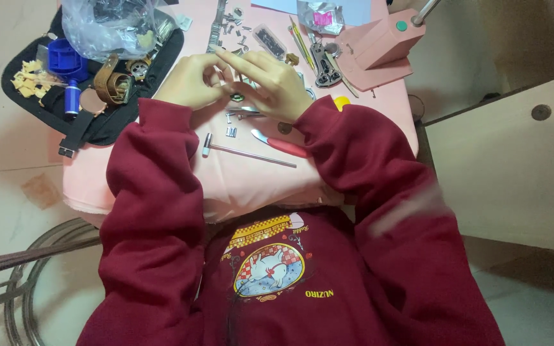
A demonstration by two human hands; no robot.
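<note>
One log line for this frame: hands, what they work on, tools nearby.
left hand + right hand: together on small dark part | nearby: small hammer, red-handled tool | surface: pink table

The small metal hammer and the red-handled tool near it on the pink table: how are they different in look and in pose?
The small hammer is all silver metal, with a thin shaft and a block head at its left end; the red-handled tool has a short pale blade and a thick red grip. The hammer lies fully in view; the red tool's far end runs under the right sleeve. Both lie flat on the pink table, untouched by either hand.
</note>
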